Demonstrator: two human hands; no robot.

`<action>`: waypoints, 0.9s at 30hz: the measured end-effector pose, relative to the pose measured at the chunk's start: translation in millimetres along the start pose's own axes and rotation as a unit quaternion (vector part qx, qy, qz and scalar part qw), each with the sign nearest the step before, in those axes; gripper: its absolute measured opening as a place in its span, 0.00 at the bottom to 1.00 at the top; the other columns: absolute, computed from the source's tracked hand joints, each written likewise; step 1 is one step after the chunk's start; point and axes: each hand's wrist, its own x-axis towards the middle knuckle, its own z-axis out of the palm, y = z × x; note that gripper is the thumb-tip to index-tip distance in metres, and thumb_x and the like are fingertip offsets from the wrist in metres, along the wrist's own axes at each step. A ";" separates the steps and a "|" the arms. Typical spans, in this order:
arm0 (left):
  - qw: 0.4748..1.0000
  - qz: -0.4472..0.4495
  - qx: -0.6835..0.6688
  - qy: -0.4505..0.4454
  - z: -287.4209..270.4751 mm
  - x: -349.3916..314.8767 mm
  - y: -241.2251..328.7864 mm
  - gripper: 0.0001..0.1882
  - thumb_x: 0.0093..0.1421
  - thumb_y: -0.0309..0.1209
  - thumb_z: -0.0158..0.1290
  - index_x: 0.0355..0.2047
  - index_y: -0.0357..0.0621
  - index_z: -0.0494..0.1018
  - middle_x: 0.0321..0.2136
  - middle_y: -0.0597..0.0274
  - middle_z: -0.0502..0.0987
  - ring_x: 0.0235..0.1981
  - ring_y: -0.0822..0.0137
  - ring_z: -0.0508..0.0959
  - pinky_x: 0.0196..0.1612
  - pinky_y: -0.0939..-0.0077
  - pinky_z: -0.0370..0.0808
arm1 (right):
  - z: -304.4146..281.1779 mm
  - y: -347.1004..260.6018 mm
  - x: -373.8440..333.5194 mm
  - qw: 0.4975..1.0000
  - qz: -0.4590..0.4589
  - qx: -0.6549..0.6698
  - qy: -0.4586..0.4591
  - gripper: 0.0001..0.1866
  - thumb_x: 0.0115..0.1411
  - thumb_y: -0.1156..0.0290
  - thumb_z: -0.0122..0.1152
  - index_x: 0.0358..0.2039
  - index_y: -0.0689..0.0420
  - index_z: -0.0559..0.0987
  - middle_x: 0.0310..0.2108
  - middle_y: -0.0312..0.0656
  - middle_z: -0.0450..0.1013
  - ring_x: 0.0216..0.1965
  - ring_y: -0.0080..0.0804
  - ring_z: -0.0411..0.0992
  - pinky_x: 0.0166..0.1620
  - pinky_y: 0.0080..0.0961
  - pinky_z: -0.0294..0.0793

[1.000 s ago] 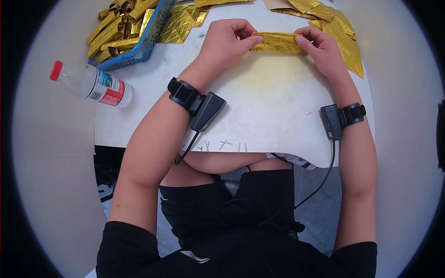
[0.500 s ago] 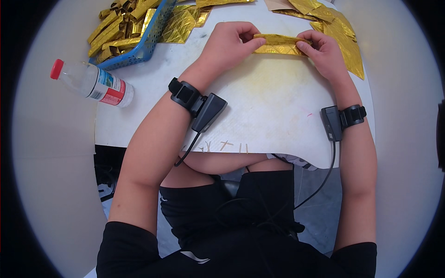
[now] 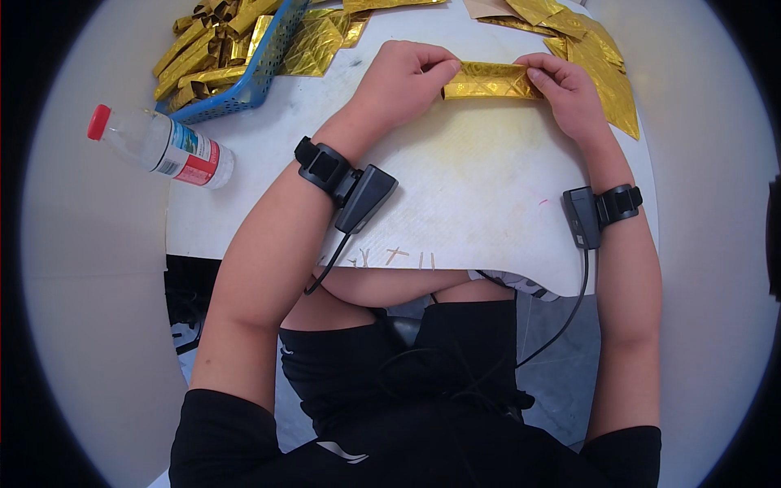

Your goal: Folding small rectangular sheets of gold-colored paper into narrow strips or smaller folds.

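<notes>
Between my two hands is a strip of gold foil paper, held lengthwise above the far part of the white table, with a crease running along it. My left hand pinches its left end between thumb and fingers. At the opposite end, my right hand grips the edge the same way, thumb toward me. The fingers behind the foil are partly hidden.
Rolled gold foil pieces fill a blue plastic basket at the far left. Flat gold sheets lie far right, more beside the basket. A red-capped bottle lies left. Cables hang from both wrist devices.
The foil strip has turned and opened a little, showing more of its inner face and crease. Both hands have shifted slightly at its ends, still gripping it.
</notes>
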 end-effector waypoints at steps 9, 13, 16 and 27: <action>0.999 0.037 0.020 0.026 0.6 -0.1 0.2 0.12 0.68 0.29 0.59 0.48 0.37 0.85 0.28 0.66 0.84 0.30 0.80 0.77 0.36 0.81 0.75 | 0.2 2.1 0.0 1.000 -0.005 -0.006 0.002 0.12 0.72 0.71 0.58 0.49 0.59 0.85 0.34 0.30 0.78 0.38 0.17 0.71 0.44 0.19 0.72; 0.997 0.055 0.018 0.042 -0.6 -0.1 0.0 0.12 0.67 0.27 0.60 0.48 0.38 0.85 0.30 0.64 0.86 0.30 0.80 0.78 0.36 0.81 0.76 | -0.5 -0.5 1.4 1.000 -0.001 -0.005 0.001 0.11 0.72 0.69 0.59 0.49 0.59 0.85 0.33 0.29 0.78 0.37 0.17 0.71 0.44 0.19 0.72; 0.997 0.049 0.022 0.050 -0.6 -0.2 0.2 0.12 0.67 0.27 0.61 0.48 0.38 0.85 0.31 0.62 0.87 0.31 0.80 0.79 0.36 0.81 0.77 | 0.4 -0.3 3.0 1.000 0.022 -0.002 0.007 0.11 0.71 0.69 0.62 0.48 0.59 0.85 0.32 0.29 0.78 0.34 0.17 0.71 0.41 0.18 0.72; 0.989 0.009 -0.022 0.146 -0.1 -0.2 8.4 0.10 0.65 0.31 0.64 0.44 0.41 0.87 0.31 0.63 0.88 0.30 0.80 0.82 0.36 0.83 0.77 | -1.6 -10.3 2.6 0.990 0.024 0.106 0.085 0.11 0.67 0.69 0.69 0.47 0.62 0.86 0.30 0.33 0.82 0.30 0.15 0.74 0.35 0.17 0.73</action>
